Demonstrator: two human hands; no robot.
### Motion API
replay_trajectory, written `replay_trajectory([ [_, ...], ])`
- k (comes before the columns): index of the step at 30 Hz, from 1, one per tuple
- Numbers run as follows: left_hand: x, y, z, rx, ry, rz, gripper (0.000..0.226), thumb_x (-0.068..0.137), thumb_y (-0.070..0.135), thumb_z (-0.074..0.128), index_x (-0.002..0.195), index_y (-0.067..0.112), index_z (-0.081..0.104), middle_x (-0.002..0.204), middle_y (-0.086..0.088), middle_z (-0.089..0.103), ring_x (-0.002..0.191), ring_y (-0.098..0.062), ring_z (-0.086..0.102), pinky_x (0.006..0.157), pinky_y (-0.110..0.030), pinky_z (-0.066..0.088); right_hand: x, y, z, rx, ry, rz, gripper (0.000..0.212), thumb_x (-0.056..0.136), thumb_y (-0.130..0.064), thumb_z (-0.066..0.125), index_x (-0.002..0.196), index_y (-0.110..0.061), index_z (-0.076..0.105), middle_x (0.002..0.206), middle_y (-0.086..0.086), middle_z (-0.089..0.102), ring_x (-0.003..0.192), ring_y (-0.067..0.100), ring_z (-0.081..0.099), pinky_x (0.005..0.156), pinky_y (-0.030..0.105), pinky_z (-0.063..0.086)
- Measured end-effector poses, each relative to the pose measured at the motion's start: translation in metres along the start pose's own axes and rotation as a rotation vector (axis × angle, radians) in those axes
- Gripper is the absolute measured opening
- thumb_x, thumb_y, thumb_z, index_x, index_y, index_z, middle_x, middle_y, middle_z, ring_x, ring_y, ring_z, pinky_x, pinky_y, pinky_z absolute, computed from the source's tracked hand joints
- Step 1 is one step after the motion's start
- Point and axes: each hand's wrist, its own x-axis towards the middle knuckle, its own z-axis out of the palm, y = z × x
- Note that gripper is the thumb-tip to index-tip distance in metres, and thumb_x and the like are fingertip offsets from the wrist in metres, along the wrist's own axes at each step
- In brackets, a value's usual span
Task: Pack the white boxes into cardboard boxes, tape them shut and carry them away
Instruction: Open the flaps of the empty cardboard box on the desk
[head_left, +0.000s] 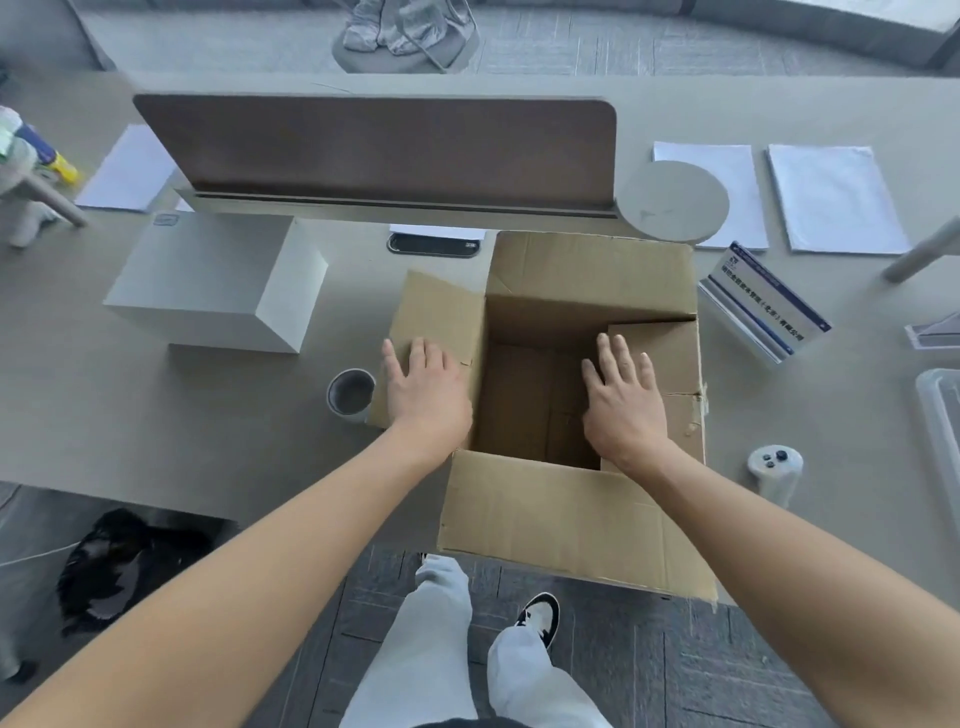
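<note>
An open cardboard box (571, 514) stands at the desk's near edge, its inside bare. My left hand (427, 389) lies flat with straight fingers on the box's left flap. My right hand (623, 402) presses flat on the right flap. A white box (208, 275) sits on the desk to the left, apart from both hands. A roll of tape (351, 395) stands just left of the left flap.
A brown divider panel (374, 150) runs across the desk (156, 415) behind the box. White papers (831, 197), a round grey disc (672, 200), a printed sign (763, 306), a white controller (775, 467) and a clear tray (943, 415) lie to the right. A black bag (119, 566) lies on the floor.
</note>
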Motion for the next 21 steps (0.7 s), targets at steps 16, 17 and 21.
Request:
replay_trajectory([
  [16, 0.006, 0.049, 0.048, -0.6, -0.139, -0.089, 0.087, 0.101, 0.027, 0.054, 0.158, 0.011, -0.01, 0.166, -0.015, -0.011, 0.153, -0.034, -0.005, 0.12, -0.056, 0.019, -0.03, 0.003, -0.031, 0.12, 0.042, 0.061, 0.05, 0.099, -0.026, 0.042, 0.147, -0.015, 0.044, 0.171, 0.012, 0.004, 0.158, 0.026, -0.001, 0.126, 0.049, 0.015],
  [17, 0.007, 0.051, 0.047, -0.608, -0.143, -0.1, 0.088, 0.101, 0.028, 0.054, 0.158, 0.01, -0.01, 0.166, -0.015, -0.011, 0.153, -0.034, -0.005, 0.119, -0.057, 0.019, -0.033, 0.005, -0.037, 0.143, 0.059, 0.067, 0.051, 0.098, -0.025, 0.042, 0.148, -0.014, 0.043, 0.171, 0.011, 0.005, 0.158, 0.026, 0.0, 0.126, 0.049, 0.015],
  [21, 0.005, 0.057, 0.048, -0.598, -0.143, -0.129, 0.094, 0.099, 0.03, 0.057, 0.157, 0.006, -0.012, 0.165, -0.018, -0.011, 0.153, -0.035, -0.006, 0.118, -0.06, 0.02, -0.05, 0.016, -0.057, 0.197, 0.122, 0.105, 0.058, 0.099, -0.024, 0.042, 0.156, -0.013, 0.034, 0.171, 0.01, 0.007, 0.158, 0.025, 0.004, 0.126, 0.047, 0.016],
])
